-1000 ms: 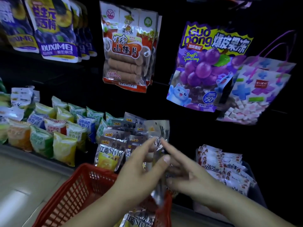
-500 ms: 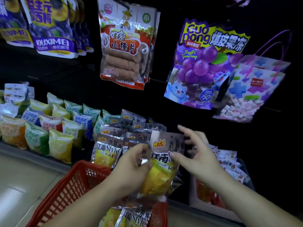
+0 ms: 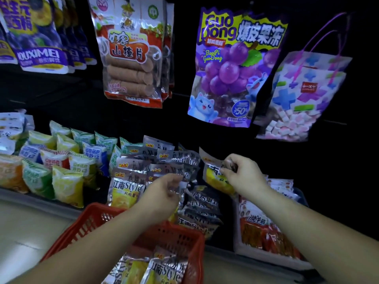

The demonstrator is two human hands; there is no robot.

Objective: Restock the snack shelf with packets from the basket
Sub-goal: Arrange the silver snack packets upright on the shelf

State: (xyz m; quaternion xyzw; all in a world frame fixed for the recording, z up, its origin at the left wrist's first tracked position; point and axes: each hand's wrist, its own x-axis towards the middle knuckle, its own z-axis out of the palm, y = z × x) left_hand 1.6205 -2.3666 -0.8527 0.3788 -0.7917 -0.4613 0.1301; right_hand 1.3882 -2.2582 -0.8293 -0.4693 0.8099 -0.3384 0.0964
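My right hand (image 3: 243, 174) is shut on the top of a silver and yellow snack packet (image 3: 215, 178), holding it upright at the right end of the shelf's row of matching packets (image 3: 127, 188). Lower and further left, my left hand (image 3: 164, 192) has its fingers curled against the silver edge of a shelved packet (image 3: 183, 188); whether it grips it is unclear. The red plastic basket (image 3: 92, 221) sits below my arms, with several of the same packets (image 3: 162, 268) lying in it.
Small green, yellow and blue packets (image 3: 67, 181) fill the shelf on the left. A white tray of red-orange packets (image 3: 262, 232) stands at the right. Above hang hawthorn-slice bags (image 3: 131, 58), a grape jelly bag (image 3: 235, 68) and a marshmallow bag (image 3: 303, 95). Pale floor (image 3: 30, 232) lies at the lower left.
The packet both hands held over the basket is now in my right hand alone, carried right and up onto the shelf row. My left hand has let go and stayed near the stack.
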